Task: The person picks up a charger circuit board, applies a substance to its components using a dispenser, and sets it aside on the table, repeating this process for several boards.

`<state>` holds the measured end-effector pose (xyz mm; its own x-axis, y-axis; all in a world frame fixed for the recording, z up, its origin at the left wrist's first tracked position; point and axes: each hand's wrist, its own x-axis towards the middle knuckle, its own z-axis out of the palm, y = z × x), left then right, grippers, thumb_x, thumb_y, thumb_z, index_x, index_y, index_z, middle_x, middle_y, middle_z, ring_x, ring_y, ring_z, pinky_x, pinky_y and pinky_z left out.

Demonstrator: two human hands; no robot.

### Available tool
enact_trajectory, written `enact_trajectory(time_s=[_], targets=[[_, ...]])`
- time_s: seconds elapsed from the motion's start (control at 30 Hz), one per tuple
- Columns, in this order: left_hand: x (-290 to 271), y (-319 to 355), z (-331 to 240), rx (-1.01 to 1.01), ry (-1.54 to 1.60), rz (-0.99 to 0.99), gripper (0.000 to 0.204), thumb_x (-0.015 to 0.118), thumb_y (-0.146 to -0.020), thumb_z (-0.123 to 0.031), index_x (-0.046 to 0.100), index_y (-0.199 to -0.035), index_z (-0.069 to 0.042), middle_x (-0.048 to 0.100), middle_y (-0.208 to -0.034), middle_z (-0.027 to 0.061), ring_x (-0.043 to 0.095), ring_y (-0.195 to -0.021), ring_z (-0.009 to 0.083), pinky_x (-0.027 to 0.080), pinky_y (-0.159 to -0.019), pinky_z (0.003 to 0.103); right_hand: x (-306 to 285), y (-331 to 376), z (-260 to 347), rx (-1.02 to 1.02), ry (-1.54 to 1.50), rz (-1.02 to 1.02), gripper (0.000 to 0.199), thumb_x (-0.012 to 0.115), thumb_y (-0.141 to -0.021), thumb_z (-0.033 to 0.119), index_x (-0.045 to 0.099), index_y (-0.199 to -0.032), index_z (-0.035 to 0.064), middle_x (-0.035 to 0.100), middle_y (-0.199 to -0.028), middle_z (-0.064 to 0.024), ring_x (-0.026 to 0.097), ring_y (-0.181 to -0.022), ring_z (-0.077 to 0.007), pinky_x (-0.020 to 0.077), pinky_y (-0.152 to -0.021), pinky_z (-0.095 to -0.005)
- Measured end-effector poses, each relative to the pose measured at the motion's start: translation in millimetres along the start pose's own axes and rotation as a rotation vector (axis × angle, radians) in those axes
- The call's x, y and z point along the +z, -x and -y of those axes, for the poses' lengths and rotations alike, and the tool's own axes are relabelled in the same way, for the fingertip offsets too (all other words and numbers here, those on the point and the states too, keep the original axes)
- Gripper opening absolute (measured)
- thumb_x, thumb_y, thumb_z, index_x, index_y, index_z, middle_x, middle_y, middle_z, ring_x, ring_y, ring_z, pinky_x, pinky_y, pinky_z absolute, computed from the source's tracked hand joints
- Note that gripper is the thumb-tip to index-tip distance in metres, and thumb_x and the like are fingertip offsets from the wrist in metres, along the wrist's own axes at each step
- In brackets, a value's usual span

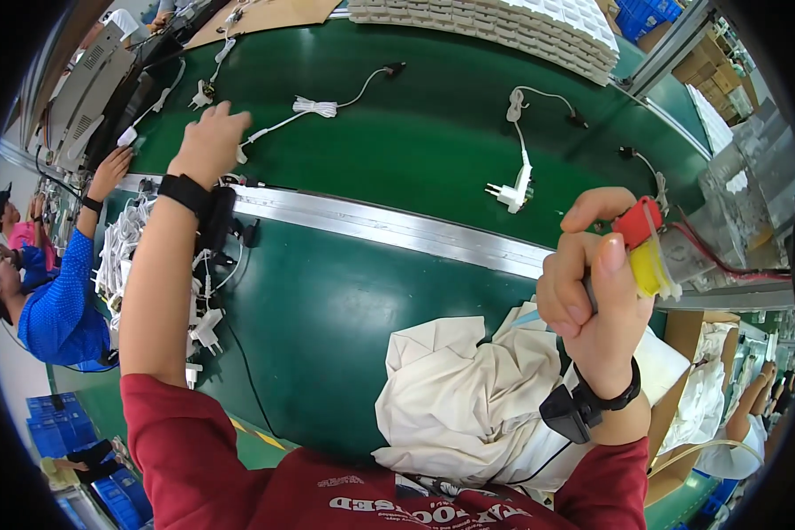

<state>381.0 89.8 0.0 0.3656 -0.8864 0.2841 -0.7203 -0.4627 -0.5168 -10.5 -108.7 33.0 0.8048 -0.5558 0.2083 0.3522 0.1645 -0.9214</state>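
My left hand (210,143) reaches over the green belt, palm down, with its fingers loosely bent and apart. Just beside it lies a white power adapter (241,155), its cord tied in a bundle; the hand partly hides this end. Raised at the right, my right hand (592,283) has its fingers curled round a thin stick-like thing, whose light-blue end (526,318) sticks out past the fingers. By the thumb is a red-and-yellow part (647,252) with red and black wires. Whether it is joined to the stick, I cannot tell.
Another adapter (512,194) lies on the belt, beyond a metal rail (371,221). Piled adapters and cords (124,252) are at my left, near a co-worker's hand (110,172). Cream cloth (468,389) lies before me; white trays (495,35) are stacked at the back.
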Motion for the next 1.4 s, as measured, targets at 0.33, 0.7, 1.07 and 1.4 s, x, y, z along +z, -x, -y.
enact_trajectory(time_s=[0.33, 0.7, 1.07, 1.4], targets=[[-29, -30, -83, -0.587, 1.450, 0.096, 0.036, 0.062, -0.083, -0.031, 0.054, -0.101, -0.001, 0.057, -0.093, 0.0079, 0.059, -0.071, 0.0146, 0.049, -0.061, 0.032, 12, -1, -10, -0.016, 0.018, -0.037, 0.025, 0.050, -0.094, 0.026, 0.046, -0.101, 0.0016, 0.038, -0.052, 0.0026, 0.031, -0.040, -0.0035, 0.0256, -0.038, -0.0201], [-108, 50, -252, -0.593, 2.387, 0.799, 0.040, 0.053, -0.092, -0.018, 0.038, -0.126, -0.004, 0.062, -0.103, 0.0082, 0.060, -0.081, 0.0095, 0.042, -0.049, 0.018, 14, -16, -9, -0.024, 0.088, -0.114, 0.027, 0.046, -0.096, 0.030, 0.045, -0.098, 0.0033, 0.035, -0.051, 0.0032, 0.029, -0.039, -0.0034, 0.0249, -0.037, -0.0204], [-102, 72, -278, -0.097, 2.782, 0.936, 0.048, 0.044, -0.093, -0.001, 0.026, -0.136, -0.007, 0.047, -0.130, 0.0138, 0.053, -0.111, 0.0181, 0.056, -0.078, 0.031, 18, -24, -22, -0.029, 0.208, -0.107, 0.031, 0.036, -0.098, 0.041, 0.035, -0.091, 0.0105, 0.031, -0.047, 0.0040, 0.025, -0.035, -0.0044, 0.0221, -0.034, -0.0215], [-97, 72, -279, -0.098, 2.868, 0.949, 0.050, 0.044, -0.092, 0.001, 0.025, -0.137, -0.007, 0.046, -0.131, 0.0141, 0.049, -0.120, 0.0212, 0.054, -0.085, 0.034, 10, -23, -27, -0.048, 0.258, -0.060, 0.035, 0.034, -0.098, 0.045, 0.035, -0.092, 0.0103, 0.033, -0.047, 0.0038, 0.027, -0.034, -0.0052, 0.0239, -0.035, -0.0213]])
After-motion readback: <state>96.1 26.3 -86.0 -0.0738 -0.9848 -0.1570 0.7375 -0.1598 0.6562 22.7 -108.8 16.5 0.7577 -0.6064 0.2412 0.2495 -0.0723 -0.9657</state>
